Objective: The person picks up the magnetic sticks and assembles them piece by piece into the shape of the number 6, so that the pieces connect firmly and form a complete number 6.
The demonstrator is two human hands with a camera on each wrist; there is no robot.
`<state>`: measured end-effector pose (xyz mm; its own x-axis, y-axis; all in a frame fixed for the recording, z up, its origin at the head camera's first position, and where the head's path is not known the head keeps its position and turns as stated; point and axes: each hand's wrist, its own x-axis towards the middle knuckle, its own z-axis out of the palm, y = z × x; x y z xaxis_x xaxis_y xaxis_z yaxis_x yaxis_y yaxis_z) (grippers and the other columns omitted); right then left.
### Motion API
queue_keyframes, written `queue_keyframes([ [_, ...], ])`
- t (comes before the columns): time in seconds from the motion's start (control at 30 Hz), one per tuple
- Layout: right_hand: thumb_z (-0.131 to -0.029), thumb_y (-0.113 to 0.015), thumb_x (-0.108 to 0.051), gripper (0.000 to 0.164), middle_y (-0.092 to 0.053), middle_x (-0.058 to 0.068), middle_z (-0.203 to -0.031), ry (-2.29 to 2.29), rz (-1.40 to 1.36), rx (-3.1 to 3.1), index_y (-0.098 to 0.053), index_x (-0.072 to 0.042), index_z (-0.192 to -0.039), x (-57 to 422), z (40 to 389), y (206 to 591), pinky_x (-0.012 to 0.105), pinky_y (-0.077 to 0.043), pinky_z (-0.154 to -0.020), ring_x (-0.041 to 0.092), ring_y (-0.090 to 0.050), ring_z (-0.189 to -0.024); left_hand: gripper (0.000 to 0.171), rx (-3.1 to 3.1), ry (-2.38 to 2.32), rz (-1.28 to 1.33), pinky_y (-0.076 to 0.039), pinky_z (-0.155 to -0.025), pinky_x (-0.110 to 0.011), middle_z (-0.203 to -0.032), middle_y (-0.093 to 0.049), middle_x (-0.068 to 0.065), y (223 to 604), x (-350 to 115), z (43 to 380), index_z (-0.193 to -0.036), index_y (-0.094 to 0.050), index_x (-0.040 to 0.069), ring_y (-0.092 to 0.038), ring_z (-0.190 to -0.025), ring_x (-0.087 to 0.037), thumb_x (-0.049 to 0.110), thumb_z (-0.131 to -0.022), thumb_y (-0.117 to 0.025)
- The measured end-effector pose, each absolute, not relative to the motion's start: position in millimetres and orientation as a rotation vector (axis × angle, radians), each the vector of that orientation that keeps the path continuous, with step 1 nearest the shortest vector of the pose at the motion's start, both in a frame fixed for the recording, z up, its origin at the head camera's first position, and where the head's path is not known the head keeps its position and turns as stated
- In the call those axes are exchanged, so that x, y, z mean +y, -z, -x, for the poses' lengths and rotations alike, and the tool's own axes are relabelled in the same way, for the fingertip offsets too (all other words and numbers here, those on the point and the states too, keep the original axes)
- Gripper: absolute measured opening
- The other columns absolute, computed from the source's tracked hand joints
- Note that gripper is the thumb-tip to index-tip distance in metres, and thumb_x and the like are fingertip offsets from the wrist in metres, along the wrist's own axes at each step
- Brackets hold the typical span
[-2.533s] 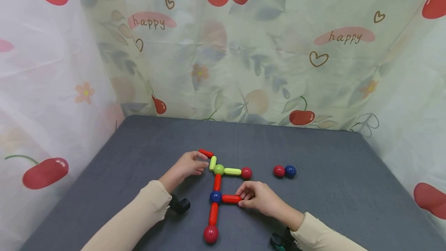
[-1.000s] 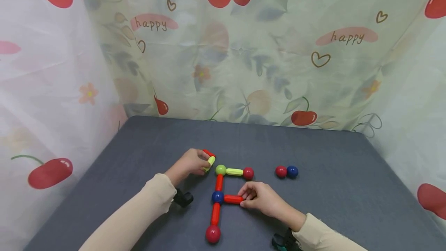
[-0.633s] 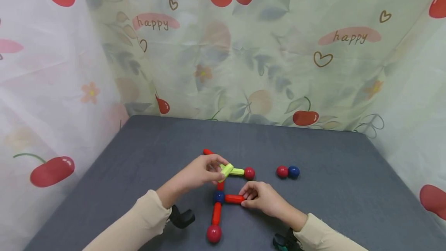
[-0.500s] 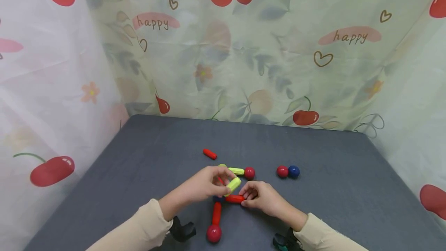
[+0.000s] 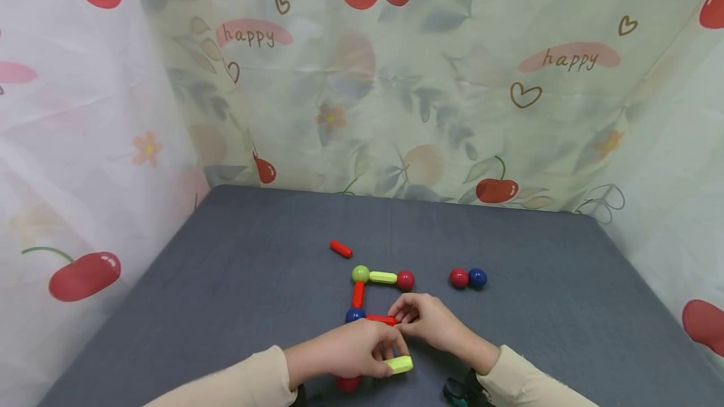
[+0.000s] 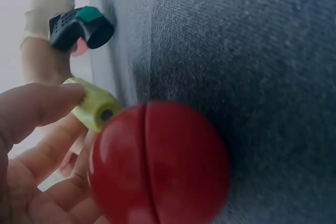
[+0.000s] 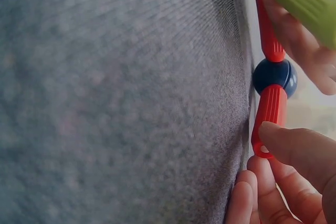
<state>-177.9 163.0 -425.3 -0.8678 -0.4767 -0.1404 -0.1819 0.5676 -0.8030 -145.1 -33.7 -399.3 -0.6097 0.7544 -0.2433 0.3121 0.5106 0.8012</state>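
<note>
In the head view my left hand (image 5: 356,347) pinches a yellow-green magnetic building rod (image 5: 400,365) between thumb and fingers. It hangs over the lower part of a rod-and-ball figure, hiding the lower red rod and part of the bottom red ball (image 5: 347,384). The held rod's end shows a dark round spot in the left wrist view. My right hand (image 5: 430,322) pinches the free end of a red rod (image 7: 270,111), whose other end meets a blue ball (image 7: 275,74). Above, a red rod (image 5: 358,294) leads to a green ball (image 5: 361,274), then a yellow-green rod (image 5: 383,277) and red ball (image 5: 405,280).
A loose red rod (image 5: 341,249) lies behind the figure. To the right, a red ball (image 5: 459,278) and blue ball (image 5: 477,278) sit side by side on the dark grey table (image 5: 271,225). Patterned curtains (image 5: 390,118) surround it.
My left hand took the yellow-green rod from beside the loose red rod and brought it toward me, over the figure, to its lower right. The right hand kept its pinch on the red rod.
</note>
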Motion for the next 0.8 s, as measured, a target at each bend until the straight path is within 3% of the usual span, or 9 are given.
queue_keyframes([
  [0.37,-0.081,-0.077,-0.007,0.017,-0.065,0.000,-0.083,1.214,0.511,2.448,-0.068,-0.006,-0.096,163.0,178.2,424.3,0.022,-0.053,-0.069,0.013,-0.059,-0.074,0.024,2.197,-0.575,-1.111,-0.046,-0.060,-0.014,-0.074,-0.057,0.015,404.1,-21.3,146.8,-0.108,-0.067,0.018,-0.052,-0.063,0.002,0.012,-0.086,-0.073],
  [0.63,-0.082,-0.076,-0.007,0.017,-0.065,0.001,-0.083,1.212,0.487,2.438,-0.068,-0.007,-0.097,162.6,176.9,423.0,0.025,-0.054,-0.071,0.014,-0.059,-0.074,0.028,2.121,-0.571,-1.216,-0.049,-0.062,-0.017,-0.081,-0.060,0.020,490.5,-18.2,184.1,-0.109,-0.062,0.038,-0.056,-0.069,0.003,0.027,-0.086,-0.074],
  [0.7,-0.082,-0.076,-0.007,0.017,-0.065,0.001,-0.083,1.209,0.480,2.438,-0.068,-0.007,-0.097,162.2,176.3,422.2,0.025,-0.054,-0.071,0.014,-0.059,-0.074,0.029,2.106,-0.576,-1.225,-0.049,-0.062,-0.017,-0.082,-0.061,0.020,500.1,-18.6,188.8,-0.110,-0.061,0.040,-0.057,-0.070,0.003,0.029,-0.086,-0.074],
  [0.8,-0.082,-0.076,-0.006,0.017,-0.065,0.001,-0.083,1.207,0.483,2.440,-0.068,-0.006,-0.096,161.6,175.9,421.9,0.025,-0.054,-0.071,0.014,-0.059,-0.074,0.028,2.122,-0.570,-1.182,-0.049,-0.063,-0.017,-0.081,-0.060,0.019,479.7,-19.1,180.1,-0.110,-0.063,0.036,-0.056,-0.069,0.003,0.026,-0.087,-0.074],
])
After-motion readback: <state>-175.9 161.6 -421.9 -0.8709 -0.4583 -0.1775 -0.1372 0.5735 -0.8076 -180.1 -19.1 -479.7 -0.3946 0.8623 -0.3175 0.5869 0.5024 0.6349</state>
